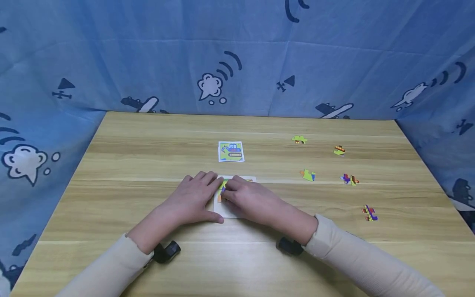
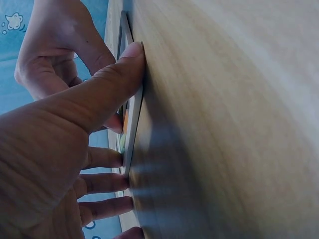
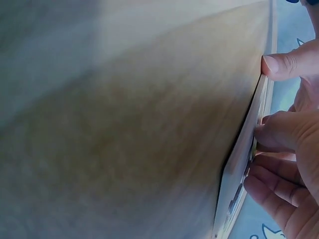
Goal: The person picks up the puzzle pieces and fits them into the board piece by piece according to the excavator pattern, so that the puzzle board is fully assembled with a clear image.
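Observation:
A white puzzle board [image 1: 233, 211] lies flat on the table with some colourful pieces in its left part. My left hand [image 1: 194, 196] rests at its left side, fingers fairly straight on the tabletop and edge, thumb against the front edge. Over the board my right hand [image 1: 252, 200] has its fingers bent. Its thumb and fingertips pinch a small puzzle piece [image 1: 223, 190], mostly hidden by the fingers, down at the board's surface. In the left wrist view, an orange bit [image 2: 125, 121] shows beside a right fingertip.
Behind the board lies a square picture card [image 1: 231, 152] with a blue digger. Several loose puzzle pieces are spread to the right, among them a green one [image 1: 299, 139], a green-and-blue one [image 1: 308, 175] and a striped one [image 1: 369, 213]. A blue patterned curtain [image 1: 252, 49] encloses the table.

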A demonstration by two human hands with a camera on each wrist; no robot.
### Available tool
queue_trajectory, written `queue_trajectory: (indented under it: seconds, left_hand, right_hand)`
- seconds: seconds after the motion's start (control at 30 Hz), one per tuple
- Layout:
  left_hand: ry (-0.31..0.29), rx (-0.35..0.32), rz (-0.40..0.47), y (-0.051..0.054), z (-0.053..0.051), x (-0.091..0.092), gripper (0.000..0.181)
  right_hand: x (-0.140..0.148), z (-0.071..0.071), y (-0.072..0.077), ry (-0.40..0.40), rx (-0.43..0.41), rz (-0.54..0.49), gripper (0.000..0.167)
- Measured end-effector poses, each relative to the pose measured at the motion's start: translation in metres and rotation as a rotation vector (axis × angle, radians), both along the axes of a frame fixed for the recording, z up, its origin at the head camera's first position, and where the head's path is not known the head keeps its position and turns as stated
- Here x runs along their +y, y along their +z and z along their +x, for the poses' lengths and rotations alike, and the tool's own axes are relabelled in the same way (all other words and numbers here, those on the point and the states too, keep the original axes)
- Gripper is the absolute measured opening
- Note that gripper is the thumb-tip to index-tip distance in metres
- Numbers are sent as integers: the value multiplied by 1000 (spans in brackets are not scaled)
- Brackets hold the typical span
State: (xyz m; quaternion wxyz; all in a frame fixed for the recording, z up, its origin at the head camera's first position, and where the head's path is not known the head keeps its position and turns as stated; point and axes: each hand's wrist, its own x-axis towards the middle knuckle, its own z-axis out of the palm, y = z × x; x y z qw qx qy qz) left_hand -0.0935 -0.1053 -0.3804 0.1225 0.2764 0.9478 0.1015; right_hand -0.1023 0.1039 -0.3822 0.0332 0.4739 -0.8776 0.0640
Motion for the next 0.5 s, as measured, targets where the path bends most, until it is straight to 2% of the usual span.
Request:
queue_trajectory:
  seconds: [0.23, 0.5]
  left_hand:
    - [-3, -2, -6, 0, 0, 0, 105]
    - [-7, 7, -6, 0, 0, -1, 105]
  right_hand:
    - [-1, 1, 1, -2, -18, 53, 15]
    - [-2, 2, 2, -32, -56, 39, 11]
